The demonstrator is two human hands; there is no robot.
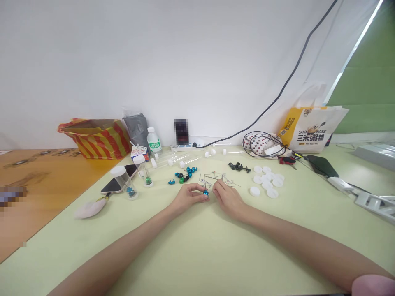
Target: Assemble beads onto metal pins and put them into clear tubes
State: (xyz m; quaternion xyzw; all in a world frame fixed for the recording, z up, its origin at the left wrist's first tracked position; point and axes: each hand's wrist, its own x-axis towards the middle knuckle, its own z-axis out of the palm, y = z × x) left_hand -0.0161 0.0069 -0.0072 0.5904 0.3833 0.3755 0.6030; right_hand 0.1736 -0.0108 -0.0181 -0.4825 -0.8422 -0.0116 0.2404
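Note:
My left hand (189, 198) pinches a small shiny blue part (205, 192) between thumb and fingertips, with a thin dark stem standing up beside it. Close by on the right, my right hand (227, 198) has its fingers pressed together; what they hold, if anything, is hidden. Thin metal pins (230, 181) lie scattered just beyond both hands. A loose pile of blue, green and black parts (185, 176) is to the left of them. To the right are dark small parts (239, 167) and several round white caps (268, 181).
Two clear tubes with white lids, the nearer tube (128, 187) and the farther tube (145, 174), stand left by a phone (115, 185). Several clear capped tubes (179, 160) lie behind. A bottle (154, 141), striped bag (98, 139), white-yellow bag (311, 129) and hanging cable (279, 96) are farther back.

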